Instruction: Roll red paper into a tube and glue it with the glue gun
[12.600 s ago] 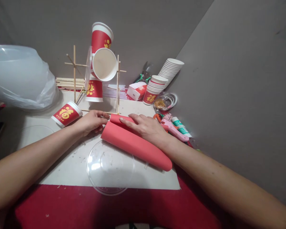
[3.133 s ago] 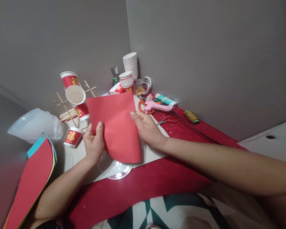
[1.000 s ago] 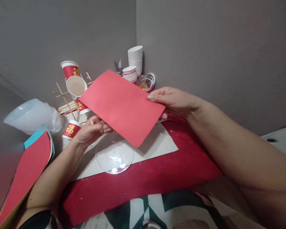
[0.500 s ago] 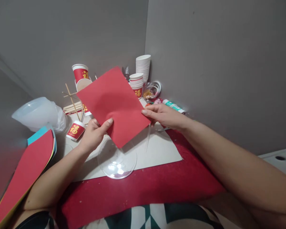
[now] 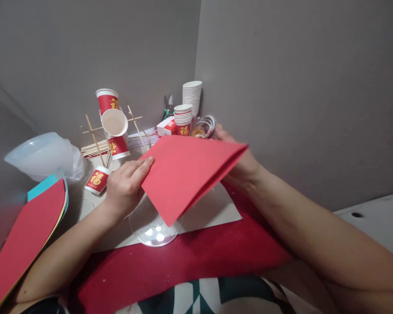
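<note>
The table (image 5: 196,255) is topped in red and white. Toward its nine o'clock, coloured sheets (image 5: 29,222) are seen. Over its middle, a folded red sheet (image 5: 183,172) is held tilted in the air. Its nine o'clock edge is pinched by the left grip (image 5: 124,187); the right grip (image 5: 244,170) is partly hidden behind the three o'clock corner, so its closure cannot be told. At seven o'clock a clear disc (image 5: 144,226) is partly screened; at nine, a patterned cup (image 5: 97,180) is seen.
</note>
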The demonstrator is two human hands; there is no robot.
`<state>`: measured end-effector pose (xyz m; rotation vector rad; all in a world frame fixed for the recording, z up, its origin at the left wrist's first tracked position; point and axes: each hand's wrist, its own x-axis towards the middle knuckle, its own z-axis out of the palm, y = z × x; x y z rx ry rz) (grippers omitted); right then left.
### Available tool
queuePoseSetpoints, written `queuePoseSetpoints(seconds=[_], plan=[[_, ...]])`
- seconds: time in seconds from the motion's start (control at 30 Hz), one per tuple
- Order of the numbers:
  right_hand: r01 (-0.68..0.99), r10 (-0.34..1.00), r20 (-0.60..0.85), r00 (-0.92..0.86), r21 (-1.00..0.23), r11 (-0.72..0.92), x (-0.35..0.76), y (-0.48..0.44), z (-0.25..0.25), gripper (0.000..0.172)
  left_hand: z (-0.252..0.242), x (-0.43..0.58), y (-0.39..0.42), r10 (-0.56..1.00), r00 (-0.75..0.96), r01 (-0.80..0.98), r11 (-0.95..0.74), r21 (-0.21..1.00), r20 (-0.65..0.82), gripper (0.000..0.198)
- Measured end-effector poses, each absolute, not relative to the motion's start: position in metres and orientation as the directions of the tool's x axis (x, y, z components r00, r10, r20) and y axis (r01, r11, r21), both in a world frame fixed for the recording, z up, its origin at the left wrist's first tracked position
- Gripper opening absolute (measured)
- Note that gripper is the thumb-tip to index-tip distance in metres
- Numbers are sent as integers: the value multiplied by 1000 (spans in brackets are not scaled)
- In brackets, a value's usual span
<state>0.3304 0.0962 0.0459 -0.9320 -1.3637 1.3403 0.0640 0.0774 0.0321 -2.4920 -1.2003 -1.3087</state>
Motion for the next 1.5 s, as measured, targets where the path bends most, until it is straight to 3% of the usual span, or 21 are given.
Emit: queuePoseSetpoints(seconds=[0.1, 0.2, 0.3, 0.4, 0.53, 0.6, 0.67, 0.73, 0.83, 0.93, 1.0, 1.13, 1.2, 1.3, 1.33, 1.37, 1.5], plan=[[-266, 935, -88, -344, -946, -187, 337, 100, 49, 60, 18, 62, 86, 511, 479, 682, -729, 65, 713, 31], [-215, 898, -269, -348, -909, -356, 343, 101, 47, 19, 6, 62, 92, 478, 572, 672, -739, -47, 667, 33], [-166, 856, -377, -353, -875, -454, 346, 99, 42, 1, 1, 64, 96, 553, 614, 703, -707, -73, 563, 37], [-226, 870, -394, -296, -856, -465, 348, 90, 37, 10, 3, 66, 97, 690, 566, 750, -659, 67, 451, 50], [-355, 905, -367, -217, -834, -423, 344, 65, 21, 11, 12, 68, 94, 802, 340, 650, -578, 494, 492, 48], [-382, 906, -327, -267, -828, -411, 338, 50, 10, 6, 19, 69, 92, 825, 250, 563, -549, 618, 506, 42], [-308, 874, -315, -370, -846, -436, 329, 35, -1, 17, 26, 68, 91, 821, 228, 588, -545, 598, 524, 46], [-204, 841, -277, -465, -891, -407, 318, 23, -8, 28, 32, 68, 90, 800, 275, 702, -546, 457, 534, 50], [-102, 805, -221, -550, -939, -327, 305, 12, -14, 36, 38, 70, 88, 833, 390, 784, -524, 333, 392, 53], [-55, 789, -188, -586, -961, -270, 302, 9, -13, 40, 36, 75, 85, 884, 439, 734, -457, 502, 163, 52], [11, 790, -166, -590, -980, -198, 307, 14, -9, 39, 30, 77, 86, 901, 424, 670, -379, 638, 91, 50], [239, 933, -101, -346, -971, -16, 336, 37, -2, 32, 16, 74, 95, 939, 343, 605, -254, 755, 41, 46], [503, 985, 57, -161, -854, 132, 354, 52, 1, 25, 10, 72, 100, 943, 330, 612, -242, 753, 36, 46], [917, 983, 180, -22, -389, 92, 376, 75, 2, 27, 4, 68, 104, 945, 324, 642, -249, 725, 37, 45], [968, 982, 187, 6, -247, 41, 381, 81, 2, 29, 3, 68, 105, 946, 321, 656, -252, 711, 39, 45], [984, 981, 192, 16, -179, 19, 385, 87, 2, 31, 1, 68, 105, 946, 321, 669, -257, 698, 41, 44], [998, 983, 185, 13, -70, 0, 388, 106, -1, 31, -3, 67, 106, 937, 346, 688, -278, 670, 33, 44]])
